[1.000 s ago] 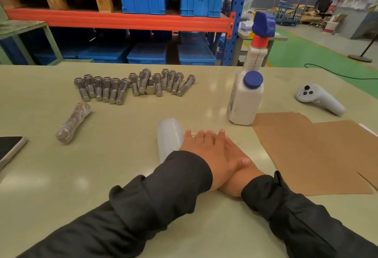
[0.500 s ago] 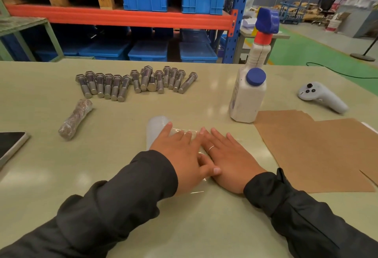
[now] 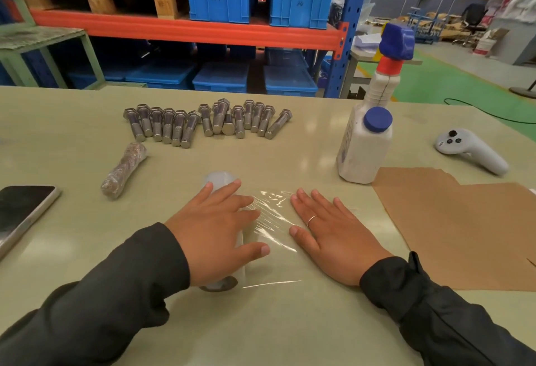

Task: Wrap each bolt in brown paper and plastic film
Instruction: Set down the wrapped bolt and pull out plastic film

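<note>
A roll of clear plastic film [image 3: 218,179] lies on the table under my left hand [image 3: 216,228], whose fingers curve over it. A stretch of film [image 3: 274,222] runs from the roll to the right, flat on the table. My right hand [image 3: 330,231] presses flat on that film with straight fingers. Several bare steel bolts [image 3: 203,120] lie in a row at the back. One wrapped bolt [image 3: 123,170] lies to the left of the roll. Sheets of brown paper [image 3: 458,220] lie on the right.
A white spray bottle [image 3: 367,139] with a blue cap stands beside the paper. A white handheld controller [image 3: 470,149] lies at the far right. A phone [image 3: 21,215] sits at the left edge. Blue crates on racking stand behind the table [image 3: 58,122].
My hands lay stacked beside the roll; they have parted. The left hand rolled the film roll leftwards, drawing out a sheet, while the right hand stays flat on the film.
</note>
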Demonstrator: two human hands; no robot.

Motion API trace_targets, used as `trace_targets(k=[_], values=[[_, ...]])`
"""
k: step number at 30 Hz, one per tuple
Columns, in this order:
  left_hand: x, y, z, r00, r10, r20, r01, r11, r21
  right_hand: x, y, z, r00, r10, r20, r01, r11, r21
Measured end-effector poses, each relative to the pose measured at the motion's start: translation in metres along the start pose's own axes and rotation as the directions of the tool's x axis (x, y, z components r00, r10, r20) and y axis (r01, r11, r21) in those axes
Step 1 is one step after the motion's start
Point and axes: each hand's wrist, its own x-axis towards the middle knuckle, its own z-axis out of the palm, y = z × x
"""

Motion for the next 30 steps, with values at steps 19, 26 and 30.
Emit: trace_targets(k=[19,26,30], values=[[-0.023,-0.007,-0.011,0.926,-0.341,-0.164,0.357,0.931,0.081,0.000,0.000,0.001,1.000,0.001,-0.012,-0.001,1.000,-0.002],[-0.028,-0.027,0.004,0.865,-0.421,-0.272,0.368,0.902,-0.227,0.001,0.000,0.000,1.000,-0.002,0.011,0.002,1.000,-0.008],[-0.035,-0.041,0.009,0.837,-0.473,-0.274,0.293,0.811,-0.505,0.001,0.001,-0.001,1.000,-0.008,0.021,0.008,1.000,-0.003]])
